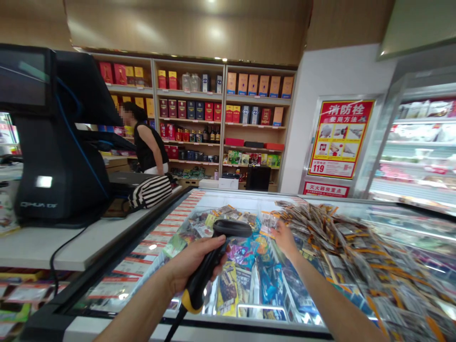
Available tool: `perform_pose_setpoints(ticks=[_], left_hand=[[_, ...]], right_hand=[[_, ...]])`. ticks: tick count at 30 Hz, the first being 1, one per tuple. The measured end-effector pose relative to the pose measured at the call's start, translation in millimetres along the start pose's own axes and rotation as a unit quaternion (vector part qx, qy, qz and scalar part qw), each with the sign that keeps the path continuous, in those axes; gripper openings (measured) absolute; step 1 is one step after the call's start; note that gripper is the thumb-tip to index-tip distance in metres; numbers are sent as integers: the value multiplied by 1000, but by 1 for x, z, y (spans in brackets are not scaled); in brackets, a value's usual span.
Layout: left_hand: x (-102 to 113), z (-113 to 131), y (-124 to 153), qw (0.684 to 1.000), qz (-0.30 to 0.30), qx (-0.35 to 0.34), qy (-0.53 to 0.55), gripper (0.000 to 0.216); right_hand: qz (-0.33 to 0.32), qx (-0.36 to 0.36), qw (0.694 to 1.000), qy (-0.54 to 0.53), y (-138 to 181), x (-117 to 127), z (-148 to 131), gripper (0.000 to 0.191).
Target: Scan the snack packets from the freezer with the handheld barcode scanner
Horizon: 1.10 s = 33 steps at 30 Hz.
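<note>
My left hand (194, 263) is wrapped round the grip of a black and yellow handheld barcode scanner (204, 270), whose head points right. A cable runs down from its lower end. In my right hand (285, 240) is a small snack packet (268, 223), pinched by one edge, with its printed side towards me and the scanner. Both hands are above the glass top of a chest freezer (142, 270). Right of my right hand a large pile of similar orange-edged packets (342, 237) covers the glass. A few more packets (228, 211) lie beyond the scanner.
On the left counter (71, 247) stand a black checkout terminal (60, 156) and a striped bag (151, 191). A person (149, 142) in a black sleeveless top stands behind it. Shelves of boxed goods (195, 111) line the back; a refrigerated display (420, 147) stands at the right.
</note>
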State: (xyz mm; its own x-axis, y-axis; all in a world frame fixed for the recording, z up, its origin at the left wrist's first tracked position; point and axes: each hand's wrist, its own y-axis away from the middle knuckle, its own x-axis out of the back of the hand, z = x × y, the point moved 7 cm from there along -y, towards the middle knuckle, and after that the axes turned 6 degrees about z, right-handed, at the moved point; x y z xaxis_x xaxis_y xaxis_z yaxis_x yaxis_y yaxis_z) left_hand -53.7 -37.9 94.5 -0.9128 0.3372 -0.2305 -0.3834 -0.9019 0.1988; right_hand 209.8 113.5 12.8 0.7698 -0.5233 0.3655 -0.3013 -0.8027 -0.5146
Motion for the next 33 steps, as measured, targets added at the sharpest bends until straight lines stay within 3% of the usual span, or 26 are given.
perform_pose_setpoints(ticks=[13, 24, 33], left_hand=[[2, -10, -4, 999, -13, 27, 22, 30], [-4, -17, -19, 999, -16, 32, 36, 31], [-5, -8, -22, 1000, -26, -6, 17, 29]], right_hand=[[-5, 13, 999, 41, 4, 7, -14, 25], [-19, 3, 1000, 24, 4, 8, -4, 28], [-10, 13, 999, 30, 4, 6, -2, 21]])
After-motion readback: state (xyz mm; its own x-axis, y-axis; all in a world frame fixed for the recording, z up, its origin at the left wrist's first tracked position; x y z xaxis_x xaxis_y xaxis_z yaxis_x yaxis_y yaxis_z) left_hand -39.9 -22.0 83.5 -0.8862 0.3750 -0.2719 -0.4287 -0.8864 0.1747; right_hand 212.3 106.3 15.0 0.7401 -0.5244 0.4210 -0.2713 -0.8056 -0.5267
